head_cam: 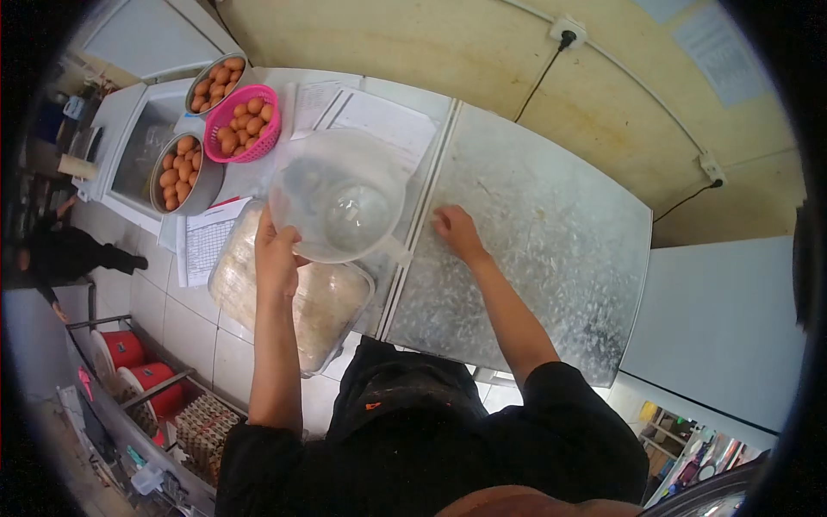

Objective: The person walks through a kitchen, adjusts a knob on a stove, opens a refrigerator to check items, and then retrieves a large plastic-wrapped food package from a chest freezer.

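My left hand (pixel 278 255) grips the handle of a translucent plastic jug (pixel 303 220), held above the worktop. Its wide mouth faces up at me and its spout points to the lower right. The round base shows glossy inside; whether liquid is in it I cannot tell. Partly under the jug lies a tray of pale food under clear film (pixel 329 310). My right hand (pixel 457 231) hovers over or rests on a whitish, scuffed lid-like surface (pixel 536 194). Its fingers curl downward and blur, with nothing seen in them.
Brown eggs fill a pink plastic basket (pixel 274 139) and two metal pans (pixel 210 187). Printed sheets (pixel 381 123) lie behind the jug, a form (pixel 203 242) beside the tray. At lower left, a rack holds egg trays (pixel 207 426) and red tubs (pixel 152 375). Another person (pixel 71 252) stands at far left.
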Motion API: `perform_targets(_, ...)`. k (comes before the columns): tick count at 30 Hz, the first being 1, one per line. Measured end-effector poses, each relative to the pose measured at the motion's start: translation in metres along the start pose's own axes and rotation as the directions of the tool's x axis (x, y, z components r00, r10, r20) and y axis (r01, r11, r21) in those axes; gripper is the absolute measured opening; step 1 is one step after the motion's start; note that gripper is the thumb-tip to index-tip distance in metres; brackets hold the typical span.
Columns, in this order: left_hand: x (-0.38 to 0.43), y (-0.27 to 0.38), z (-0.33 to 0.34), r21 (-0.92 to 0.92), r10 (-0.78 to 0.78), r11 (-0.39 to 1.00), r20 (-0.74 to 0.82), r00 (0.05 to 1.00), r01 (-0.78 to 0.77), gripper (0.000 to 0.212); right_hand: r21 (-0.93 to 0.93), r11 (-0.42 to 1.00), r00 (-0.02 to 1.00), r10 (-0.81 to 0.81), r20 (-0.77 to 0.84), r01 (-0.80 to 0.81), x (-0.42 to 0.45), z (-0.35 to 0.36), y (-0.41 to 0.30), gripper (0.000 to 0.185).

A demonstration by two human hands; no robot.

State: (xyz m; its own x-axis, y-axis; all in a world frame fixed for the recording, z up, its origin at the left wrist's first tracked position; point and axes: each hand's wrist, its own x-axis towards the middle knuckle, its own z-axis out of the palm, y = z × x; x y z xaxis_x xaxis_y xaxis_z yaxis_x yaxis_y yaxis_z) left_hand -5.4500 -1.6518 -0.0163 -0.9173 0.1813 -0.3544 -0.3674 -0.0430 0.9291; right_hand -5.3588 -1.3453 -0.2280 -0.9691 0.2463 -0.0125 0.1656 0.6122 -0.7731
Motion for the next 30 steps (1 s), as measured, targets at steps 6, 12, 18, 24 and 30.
perform_targets(6, -0.007, 0.001, 0.011, 0.026, 0.018, 1.000, -0.009, 1.000, -0.018, 0.064, 0.166, 0.983, 0.997, -0.079, -0.023, 0.081, 0.028, 0.045, -0.034, 0.032)
perform_targets(12, -0.037, -0.027, 0.030, -0.084, 0.156, 0.979, -0.290, 0.944, -0.188, 0.051, 0.073, 0.949, 0.914, -0.271, -0.301, 0.306, -0.062, 0.016, -0.009, 0.031)
perform_targets(18, -0.083, -0.127, 0.048, 0.071, 0.239, 0.970, -0.478, 0.845, -0.234, 0.036, -0.063, 0.961, 0.946, 0.276, 0.172, -0.269, -0.312, -0.061, 0.009, 0.023)
perform_targets(24, -0.100, -0.232, 0.082, 0.575, 0.383, 0.601, 0.403, 0.831, -0.555, 0.034, -0.441, 0.849, 0.936, 0.349, 0.054, -0.291, -0.456, -0.077, 0.019, 0.070)
perform_targets(30, -0.107, -0.234, 0.130, 0.531, 0.179, 0.504, 0.707, 0.684, -0.681, 0.037, -0.546, 0.762, 0.831, 0.521, 0.196, -0.349, -0.445, -0.063, 0.073, 0.047)
